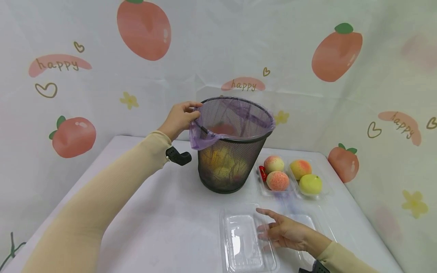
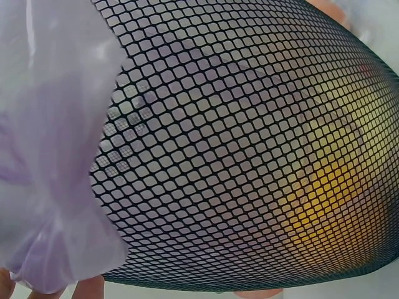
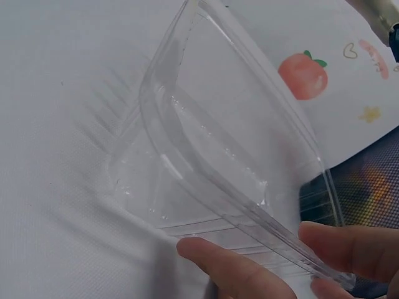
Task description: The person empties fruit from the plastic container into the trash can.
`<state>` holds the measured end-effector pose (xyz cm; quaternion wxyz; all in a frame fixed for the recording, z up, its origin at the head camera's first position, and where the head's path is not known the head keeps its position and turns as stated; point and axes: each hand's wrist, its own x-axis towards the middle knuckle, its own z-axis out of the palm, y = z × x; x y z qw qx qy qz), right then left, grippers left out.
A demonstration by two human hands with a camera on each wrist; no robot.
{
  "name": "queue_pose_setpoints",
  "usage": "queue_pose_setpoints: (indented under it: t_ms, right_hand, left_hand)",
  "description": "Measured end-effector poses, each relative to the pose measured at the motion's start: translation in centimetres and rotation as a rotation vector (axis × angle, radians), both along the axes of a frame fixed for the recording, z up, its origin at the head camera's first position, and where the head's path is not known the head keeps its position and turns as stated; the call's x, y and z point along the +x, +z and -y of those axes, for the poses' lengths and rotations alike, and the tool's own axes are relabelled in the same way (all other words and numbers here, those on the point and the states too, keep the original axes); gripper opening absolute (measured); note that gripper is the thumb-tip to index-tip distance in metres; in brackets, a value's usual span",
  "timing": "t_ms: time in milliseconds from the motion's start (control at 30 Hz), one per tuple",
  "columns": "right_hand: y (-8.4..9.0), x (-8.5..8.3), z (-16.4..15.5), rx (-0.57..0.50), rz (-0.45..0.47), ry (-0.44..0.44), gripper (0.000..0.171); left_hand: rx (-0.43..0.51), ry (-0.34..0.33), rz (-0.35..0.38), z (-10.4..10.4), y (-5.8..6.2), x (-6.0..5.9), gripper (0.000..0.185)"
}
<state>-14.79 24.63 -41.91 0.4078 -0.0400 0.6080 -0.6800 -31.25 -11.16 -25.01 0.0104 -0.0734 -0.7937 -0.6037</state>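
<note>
A black mesh wastebasket [image 1: 222, 167] stands tilted on the table, lined with a thin purple plastic bag [image 1: 205, 140] folded over its rim. My left hand [image 1: 182, 117] grips the rim and bag at the left side. Yellow and reddish things inside show dimly through the mesh. In the left wrist view, the bag [image 2: 56, 156] hangs over the mesh and only fingertips show below it. My right hand [image 1: 290, 233] pinches the edge of a clear plastic box [image 1: 244, 242] at the front. In the right wrist view, the box [image 3: 206, 168] has its rim between the digits.
Right of the basket, one clear tray holds two peaches [image 1: 277, 181] and a small red item [image 1: 262, 173]. Beside it, another holds an orange-yellow fruit [image 1: 300, 169] and a yellow-green fruit [image 1: 310, 184]. A fruit-printed cloth [image 1: 191, 45] hangs behind the table.
</note>
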Motion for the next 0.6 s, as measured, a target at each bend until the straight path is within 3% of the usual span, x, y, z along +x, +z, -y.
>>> queue_pose_setpoints:
  t_ms: [600]
  right_hand:
    - [-0.18, 0.12, -0.1, -0.038, 0.023, 0.014, 0.083]
  left_hand:
    - [0.016, 0.011, 0.013, -0.08, -0.03, -0.19, 0.045]
